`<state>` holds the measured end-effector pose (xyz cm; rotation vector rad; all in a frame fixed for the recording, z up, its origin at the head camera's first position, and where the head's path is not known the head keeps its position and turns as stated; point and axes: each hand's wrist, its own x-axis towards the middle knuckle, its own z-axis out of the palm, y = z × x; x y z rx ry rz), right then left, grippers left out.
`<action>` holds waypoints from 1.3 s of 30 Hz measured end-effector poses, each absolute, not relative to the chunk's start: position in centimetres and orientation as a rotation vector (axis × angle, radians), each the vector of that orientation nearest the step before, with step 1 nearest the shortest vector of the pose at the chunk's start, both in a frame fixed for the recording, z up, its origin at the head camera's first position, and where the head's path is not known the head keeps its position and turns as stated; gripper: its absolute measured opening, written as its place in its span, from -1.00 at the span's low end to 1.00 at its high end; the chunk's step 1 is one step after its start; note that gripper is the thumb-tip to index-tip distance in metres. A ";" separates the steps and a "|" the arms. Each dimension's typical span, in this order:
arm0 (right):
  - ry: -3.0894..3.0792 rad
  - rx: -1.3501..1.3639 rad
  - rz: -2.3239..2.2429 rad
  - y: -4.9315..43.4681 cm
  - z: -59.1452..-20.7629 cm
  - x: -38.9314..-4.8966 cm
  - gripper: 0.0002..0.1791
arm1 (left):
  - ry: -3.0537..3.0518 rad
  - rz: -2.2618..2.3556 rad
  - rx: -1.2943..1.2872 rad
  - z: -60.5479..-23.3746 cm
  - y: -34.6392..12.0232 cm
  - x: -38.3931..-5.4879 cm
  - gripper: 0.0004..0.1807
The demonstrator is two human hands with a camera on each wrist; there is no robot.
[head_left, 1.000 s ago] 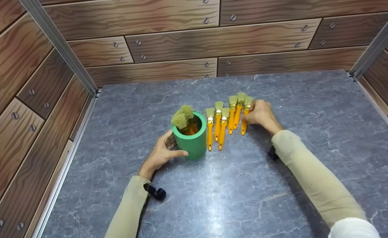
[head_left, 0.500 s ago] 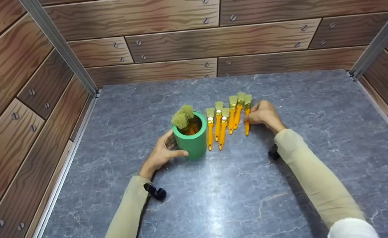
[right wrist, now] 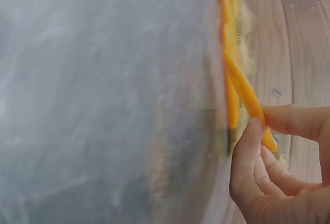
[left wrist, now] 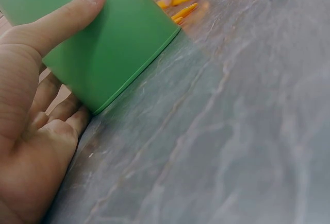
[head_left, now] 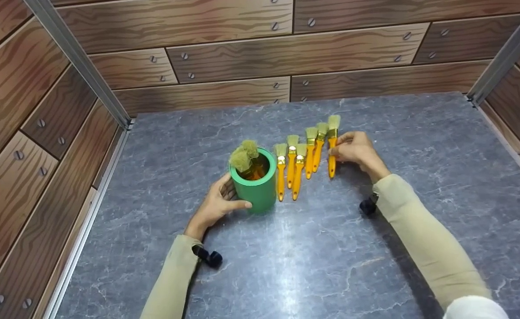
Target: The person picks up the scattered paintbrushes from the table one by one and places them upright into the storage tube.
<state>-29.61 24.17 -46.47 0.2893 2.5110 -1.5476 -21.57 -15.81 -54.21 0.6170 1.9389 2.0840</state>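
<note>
Thumb and fingers of my left hand [head_left: 218,206] hold the side of a green cylindrical cup [head_left: 256,195], which stands upright on the table. Inside the cup are paintbrushes [head_left: 242,158], bristles up and leaning to the left over the rim. My right hand [head_left: 358,151] pinches the orange handle of a paintbrush [head_left: 332,155] between thumb and fingertips. In the right wrist view this held paintbrush [right wrist: 246,92] slants, its handle end tipped up away from the surface. Several more paintbrushes [head_left: 298,173] lie between the cup and my right hand, bristles pointing to the back.
The table [head_left: 331,248] has a grey marbled top. Wood-patterned panels [head_left: 233,57] rise behind it and along both sides, with metal posts [head_left: 83,66] at the corners. A black wrist camera [head_left: 215,258] hangs at the left sleeve.
The right hand has taken hold of the rightmost paintbrush, which has come away from its neighbours and lifted, bristles rising toward the back. The left hand and cup have stayed put.
</note>
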 end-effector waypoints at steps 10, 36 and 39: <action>2.415 0.139 -1.802 23.1 -44.3 -27.8 -0.61 | 1.933 2.098 0.624 -54.4 -15.8 -21.5 0.09; 2.364 -0.405 -2.091 16.5 -38.0 -23.6 -0.71 | 1.950 2.080 0.619 -54.2 -15.9 -21.6 0.07; 2.346 -0.459 -2.120 15.5 -37.6 -23.2 -0.73 | 1.951 2.080 0.618 -54.2 -15.9 -21.6 0.07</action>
